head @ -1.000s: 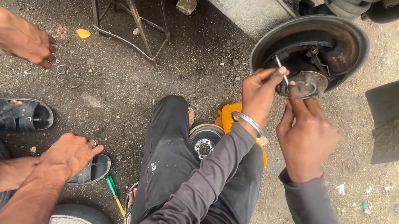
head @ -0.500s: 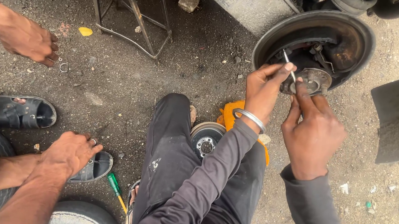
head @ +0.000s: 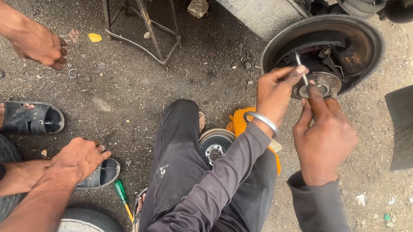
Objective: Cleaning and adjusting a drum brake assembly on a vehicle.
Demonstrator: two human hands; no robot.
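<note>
Meanwhile my left hand, which a second earlier had pinched the thin metal pin a little off the round steel wheel hub, had brought it down to the hub's edge, and my right hand had stayed with two fingertips pressed on the hub inside the rusty round brake backing plate, so the work on the hub seemed still under way. No packages, labels or signs showed; only a yellow scrap lay on the gritty ground and a green-handled screwdriver near my knee.
</note>
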